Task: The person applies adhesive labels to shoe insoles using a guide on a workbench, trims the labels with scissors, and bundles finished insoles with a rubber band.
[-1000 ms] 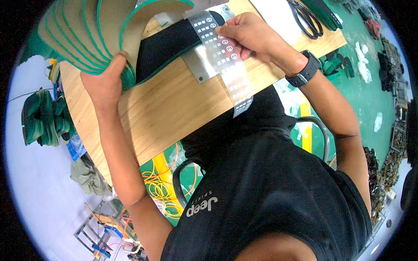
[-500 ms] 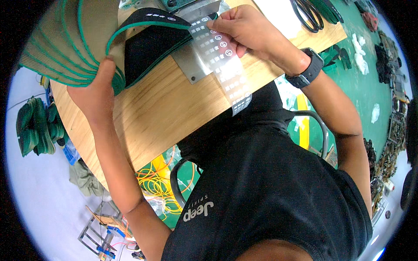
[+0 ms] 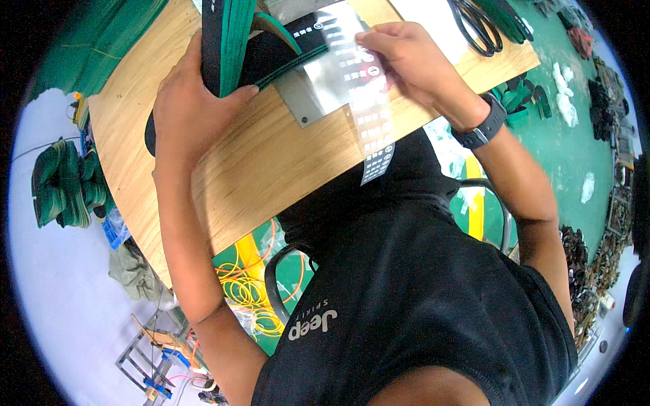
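My left hand (image 3: 193, 111) is wrapped round the lower end of a bundle of green-and-black insoles (image 3: 233, 51), thumb stretched out to the right and fingers partly hidden behind. Right of it, a black insole (image 3: 267, 57) with green edges lies over a metal plate (image 3: 308, 108), a white printed mark on its top. Between thumb and fingers, my right hand (image 3: 416, 64) pinches a clear strip of white printed labels (image 3: 374, 125). The strip crosses the plate's right side and hangs over the table's near edge.
The wooden table (image 3: 230, 203) holds a large green stack (image 3: 95, 47) at far left and black looped cords (image 3: 474, 30) at far right. Yellow cable (image 3: 240, 287) lies coiled on the floor below. More insoles (image 3: 61, 186) stand beyond the table's left side.
The fanned insoles in my left hand are now upright and bunched together, and that hand has shifted right. My right hand has moved slightly right and nearer with the label strip.
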`<state>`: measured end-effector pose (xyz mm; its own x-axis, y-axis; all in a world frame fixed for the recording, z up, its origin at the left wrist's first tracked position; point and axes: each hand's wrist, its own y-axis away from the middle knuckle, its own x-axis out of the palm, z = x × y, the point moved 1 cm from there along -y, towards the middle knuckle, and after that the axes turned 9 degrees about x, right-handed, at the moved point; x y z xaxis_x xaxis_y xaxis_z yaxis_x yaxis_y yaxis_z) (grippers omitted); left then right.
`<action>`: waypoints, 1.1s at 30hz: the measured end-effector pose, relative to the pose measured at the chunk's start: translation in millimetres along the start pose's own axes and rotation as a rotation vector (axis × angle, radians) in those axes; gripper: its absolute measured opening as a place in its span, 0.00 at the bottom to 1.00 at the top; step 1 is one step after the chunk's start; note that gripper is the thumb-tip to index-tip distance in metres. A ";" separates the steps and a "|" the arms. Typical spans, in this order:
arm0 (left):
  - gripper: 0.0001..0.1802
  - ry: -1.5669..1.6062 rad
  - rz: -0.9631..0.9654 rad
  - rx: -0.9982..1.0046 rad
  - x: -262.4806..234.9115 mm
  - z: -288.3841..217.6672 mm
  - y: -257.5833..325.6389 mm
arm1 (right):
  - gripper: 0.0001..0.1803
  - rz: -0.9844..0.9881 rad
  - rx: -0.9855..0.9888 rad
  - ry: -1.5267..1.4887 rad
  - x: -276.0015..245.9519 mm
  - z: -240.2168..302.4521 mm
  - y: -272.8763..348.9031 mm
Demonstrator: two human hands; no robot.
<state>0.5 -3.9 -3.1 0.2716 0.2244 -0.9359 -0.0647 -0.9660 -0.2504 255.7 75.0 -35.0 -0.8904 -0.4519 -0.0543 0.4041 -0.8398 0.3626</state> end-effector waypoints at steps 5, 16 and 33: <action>0.30 0.218 -0.040 -0.145 -8.4 8.4 0.9 | 0.14 0.041 0.033 -0.142 -11.9 -7.1 -4.8; 0.13 0.756 -0.473 -0.137 -10.8 50.0 11.2 | 0.16 0.091 0.081 0.301 15.8 15.6 -17.4; 0.17 0.539 -0.469 -0.191 -9.6 42.4 18.7 | 0.16 0.063 0.149 0.312 15.0 13.4 -21.2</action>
<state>-44.0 -18.7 -9.3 0.6669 0.5725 -0.4771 0.3293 -0.8007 -0.5005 231.0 90.1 -31.0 -0.7483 -0.5911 -0.3011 0.4008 -0.7645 0.5049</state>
